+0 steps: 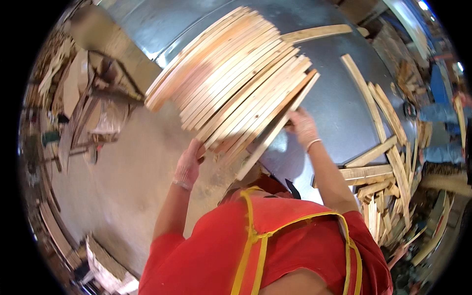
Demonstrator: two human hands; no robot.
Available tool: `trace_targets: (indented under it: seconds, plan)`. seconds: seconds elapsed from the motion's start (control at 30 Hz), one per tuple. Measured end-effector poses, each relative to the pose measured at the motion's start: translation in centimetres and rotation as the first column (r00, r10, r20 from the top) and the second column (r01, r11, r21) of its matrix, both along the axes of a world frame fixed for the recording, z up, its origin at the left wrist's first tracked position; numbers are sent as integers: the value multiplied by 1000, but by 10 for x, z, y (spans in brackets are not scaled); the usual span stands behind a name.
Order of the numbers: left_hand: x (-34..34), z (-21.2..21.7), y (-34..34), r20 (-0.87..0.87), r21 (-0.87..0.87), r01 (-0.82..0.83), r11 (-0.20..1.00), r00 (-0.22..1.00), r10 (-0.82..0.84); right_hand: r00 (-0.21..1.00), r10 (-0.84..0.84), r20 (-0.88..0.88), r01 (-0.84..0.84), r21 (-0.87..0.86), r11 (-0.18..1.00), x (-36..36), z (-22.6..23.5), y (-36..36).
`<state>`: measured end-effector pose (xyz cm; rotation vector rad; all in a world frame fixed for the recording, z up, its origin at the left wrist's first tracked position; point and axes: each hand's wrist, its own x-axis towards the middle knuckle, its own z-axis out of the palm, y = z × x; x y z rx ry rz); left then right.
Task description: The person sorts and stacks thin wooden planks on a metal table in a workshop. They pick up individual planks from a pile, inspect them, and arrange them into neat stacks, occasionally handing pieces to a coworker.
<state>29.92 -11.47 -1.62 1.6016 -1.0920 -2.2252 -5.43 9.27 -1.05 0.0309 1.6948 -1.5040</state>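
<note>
A row of pale wooden slats lies side by side on the metal table, with their near ends jutting out over the floor. My left hand, in a light glove, is closed at the near ends of the slats, its fingers partly hidden behind them. My right hand, gloved too, grips the edge of the outermost slat on the right. This slat stands slightly apart from the others and slants toward my body. Some of the right fingertips are hidden by it.
Loose boards lie on the right of the metal table. A heap of offcuts is at its right end. Far right, another person in blue trousers has a hand near a wooden piece. Scrap wood stands at left.
</note>
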Motion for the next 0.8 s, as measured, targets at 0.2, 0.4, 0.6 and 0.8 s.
trace_targets:
  seconds: [0.2,0.4,0.6,0.8]
  plan:
    - [-41,74,-50,-283,-140,248,959,918,-278,908,310,-283,-250,230,941,22,-27,-3]
    - [-174,52,-15,-141,-239,556,796,791,-595,886,148,-439,-189,-50,981,27,-13,28]
    - [-226,64,150,429,-791,607,-77,460,-777,957,-41,-288,-37,-260,965,33,57,89]
    - [-239,2,168,574,-775,573,-265,465,-674,896,-201,-396,189,-69,979,-19,80,228]
